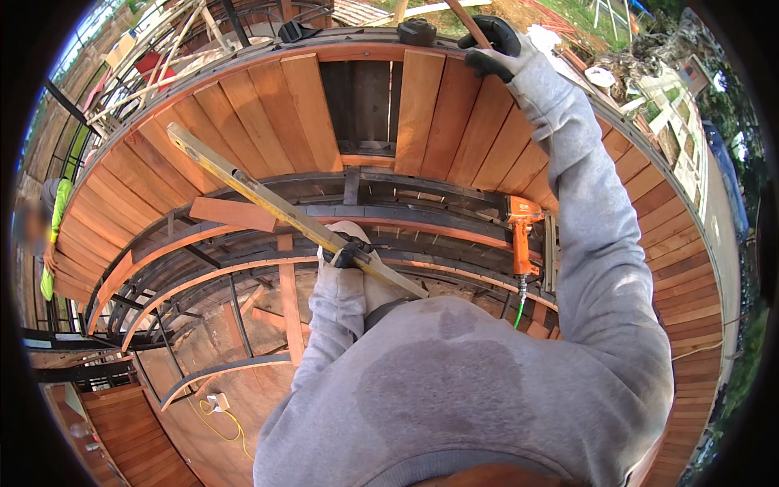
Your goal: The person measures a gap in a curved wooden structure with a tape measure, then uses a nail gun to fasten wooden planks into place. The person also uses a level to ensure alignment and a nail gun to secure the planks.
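My left hand (350, 251) curls round the yellow spirit level (272, 204) over the curved frame (430, 221), probably so it won't slip. My right hand (498, 50) grips a wood stick (468, 21) by the rim (357, 53).

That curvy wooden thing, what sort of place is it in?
Probably an outdoor building site: there are planks with a gap between some, a bare curved frame and a long level.
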Available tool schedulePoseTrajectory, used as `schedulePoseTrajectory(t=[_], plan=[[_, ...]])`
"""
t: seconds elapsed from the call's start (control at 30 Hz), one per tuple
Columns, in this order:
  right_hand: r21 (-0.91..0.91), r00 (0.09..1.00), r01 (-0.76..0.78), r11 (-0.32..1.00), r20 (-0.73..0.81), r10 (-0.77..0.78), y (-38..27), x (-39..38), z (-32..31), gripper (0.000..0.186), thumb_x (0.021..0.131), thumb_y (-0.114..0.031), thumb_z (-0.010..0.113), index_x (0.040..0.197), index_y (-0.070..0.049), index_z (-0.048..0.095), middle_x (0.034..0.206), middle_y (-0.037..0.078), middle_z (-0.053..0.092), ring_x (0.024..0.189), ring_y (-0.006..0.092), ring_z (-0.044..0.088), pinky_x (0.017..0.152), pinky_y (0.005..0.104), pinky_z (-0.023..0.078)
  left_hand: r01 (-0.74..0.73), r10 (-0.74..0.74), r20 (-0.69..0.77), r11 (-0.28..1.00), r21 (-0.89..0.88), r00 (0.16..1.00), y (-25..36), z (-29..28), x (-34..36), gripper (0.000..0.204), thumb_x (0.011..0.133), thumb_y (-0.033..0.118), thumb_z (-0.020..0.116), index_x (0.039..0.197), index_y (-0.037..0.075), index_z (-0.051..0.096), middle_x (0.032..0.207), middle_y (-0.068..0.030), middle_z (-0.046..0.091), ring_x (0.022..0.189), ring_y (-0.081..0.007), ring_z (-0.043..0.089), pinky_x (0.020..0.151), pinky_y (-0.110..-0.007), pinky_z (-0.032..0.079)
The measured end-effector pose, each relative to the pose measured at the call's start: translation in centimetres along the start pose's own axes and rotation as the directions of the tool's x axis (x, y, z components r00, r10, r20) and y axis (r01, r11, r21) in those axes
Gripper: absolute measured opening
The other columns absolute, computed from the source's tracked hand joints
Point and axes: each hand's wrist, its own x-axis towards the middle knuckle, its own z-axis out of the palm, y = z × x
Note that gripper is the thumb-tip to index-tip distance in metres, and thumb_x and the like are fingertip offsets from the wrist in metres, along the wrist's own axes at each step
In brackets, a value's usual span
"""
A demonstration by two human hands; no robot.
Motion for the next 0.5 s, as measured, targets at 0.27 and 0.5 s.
schedulePoseTrajectory(t=[0.27,0.5], plan=[[0.705,0.912,-0.313,0.636,0.038,0.407,-3.3,-15.0,6.4,0.053,0.095,-0.035,0.063,0.132,-0.001,0.049,0.091,0.007,0.060,0.069,0.0163,0.059,0.057,0.0308,0.049,0.041,-0.037,0.051,0.996,-0.074,0.998,-0.7,-0.2,0.6,0.025,0.084,0.004,0.069,0.104,0.006,0.054,0.087,-0.0109,0.064,0.078,-0.0245,0.067,0.073,-0.039,0.059],[0.540,0.925,0.138,0.830,-0.371,0.088,-13.9,-13.2,2.1,0.068,0.089,-0.021,0.061,0.145,0.006,0.035,0.106,0.013,0.058,0.073,0.0159,0.054,0.061,0.0300,0.045,0.030,-0.028,-0.059,0.999,0.027,0.998,0.7,2.0,-0.5,0.023,0.084,0.004,0.068,0.103,0.007,0.054,0.087,-0.0101,0.065,0.077,-0.0235,0.067,0.071,-0.035,0.058]])
